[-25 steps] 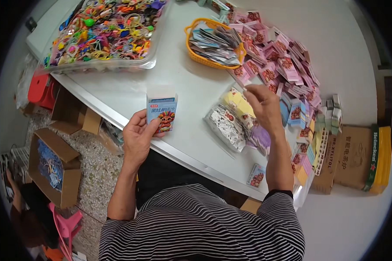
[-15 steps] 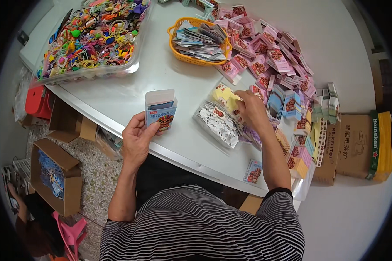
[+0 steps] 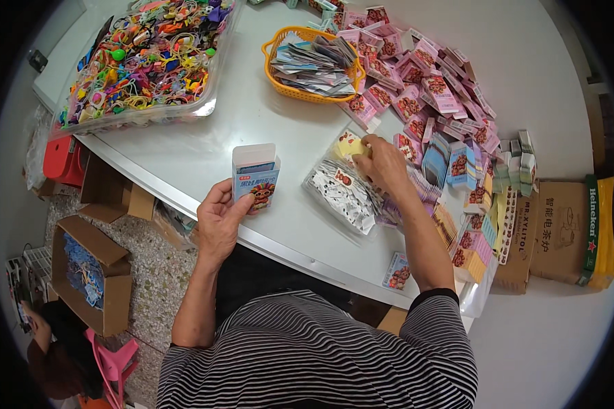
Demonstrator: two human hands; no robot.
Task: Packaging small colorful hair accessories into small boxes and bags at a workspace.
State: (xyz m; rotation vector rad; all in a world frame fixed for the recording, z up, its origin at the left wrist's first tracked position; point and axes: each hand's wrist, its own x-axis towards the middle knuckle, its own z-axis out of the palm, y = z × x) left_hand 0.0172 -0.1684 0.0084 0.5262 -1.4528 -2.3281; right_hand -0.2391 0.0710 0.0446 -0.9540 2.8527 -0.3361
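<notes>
Left hand (image 3: 218,221) fingers pinch small blue open-flapped carton (image 3: 255,176) upright over white bench (image 3: 252,123) edge; loose grip risks drop. Right hand (image 3: 382,163) fingers close on yellow card (image 3: 350,145) in clear bag (image 3: 341,191); neighbours may snag.

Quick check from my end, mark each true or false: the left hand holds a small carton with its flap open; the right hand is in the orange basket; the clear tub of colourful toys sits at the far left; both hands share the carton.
1. The left hand holds a small blue-and-white cardboard carton with its top flap open. True.
2. The right hand is in the orange plastic basket. False: it rests on the clear bags of small cards.
3. The clear plastic tub of colourful toys sits far left. True.
4. Both hands share the carton. False: only the left.
</notes>
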